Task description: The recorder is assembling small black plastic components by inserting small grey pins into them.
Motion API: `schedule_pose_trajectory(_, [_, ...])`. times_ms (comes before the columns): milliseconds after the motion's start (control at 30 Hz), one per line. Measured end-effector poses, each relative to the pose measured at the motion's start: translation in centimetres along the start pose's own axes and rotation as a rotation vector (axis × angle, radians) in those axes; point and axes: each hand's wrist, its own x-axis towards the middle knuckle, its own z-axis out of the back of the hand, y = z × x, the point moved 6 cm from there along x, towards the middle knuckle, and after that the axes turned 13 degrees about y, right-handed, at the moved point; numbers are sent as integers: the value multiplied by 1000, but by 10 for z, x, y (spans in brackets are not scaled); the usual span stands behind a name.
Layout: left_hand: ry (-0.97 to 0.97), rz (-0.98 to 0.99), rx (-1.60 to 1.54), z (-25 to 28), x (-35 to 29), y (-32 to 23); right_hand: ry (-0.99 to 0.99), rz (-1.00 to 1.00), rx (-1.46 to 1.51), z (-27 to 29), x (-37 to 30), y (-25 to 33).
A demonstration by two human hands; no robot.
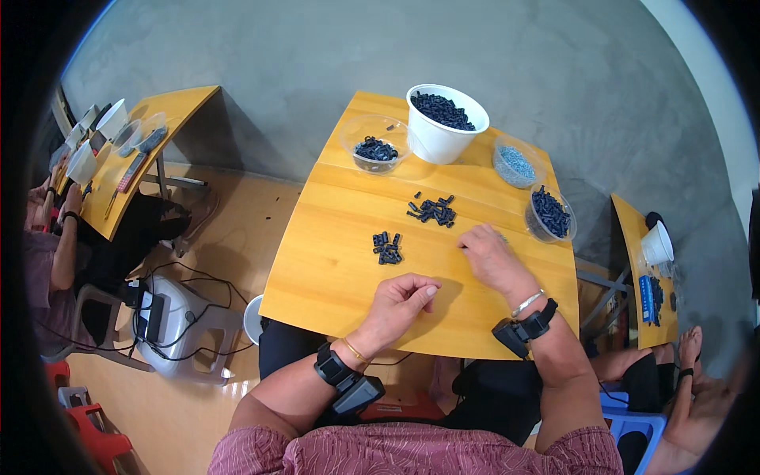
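My left hand [400, 307] is over the near part of the wooden table [317, 273], thumb pressed against curled fingers. Whatever it may hold is too small or hidden to make out. To its right and farther off, my right hand [492, 260] has its fingers bent together, tips pointing left; any thing in them is hidden. Left of the right hand lies a loose pile of small black plastic pieces [434, 211]. A second, smaller group of black pieces [387, 249] rests just beyond my left hand. Neither hand touches these piles.
At the back stand a white tub [439, 142] full of black pieces and a clear bowl [375, 166] with dark parts. On the right are clear bowls of small blue-silver parts [517, 165] and black pieces [549, 212]. Co-workers sit at tables [123, 190] on both sides.
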Motion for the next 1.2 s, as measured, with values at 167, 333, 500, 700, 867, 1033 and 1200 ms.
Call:
schedule_pose_trajectory(167, [-1, -20, -9, 1, 2, 2, -97, -96, 413, -6, -1, -1])
schedule_pose_trajectory(333, [-25, -25, -30, 3, 1, 3, -124, -88, 969, -7, -16, 19])
schedule_pose_trajectory(500, [-39, -35, -72, 2, 2, 2, -172, 20, 1181, -12, -22, 42])
schedule_pose_trajectory(700, [-1, -77, -106, 1, 0, -3, -144, 75, 1063, -16, -21, 51])
schedule_pose_trajectory(867, [32, -59, -85, -2, 1, -4, -172, 132, 914, -7, -22, 61])
schedule_pose_trajectory(1033, [-22, -71, -134, 5, -2, 2, -175, 123, 897, -5, -22, 74])
schedule_pose_trajectory(1200, [-23, -36, -177, 6, 2, 6, -205, -12, 768, 2, -31, 64])
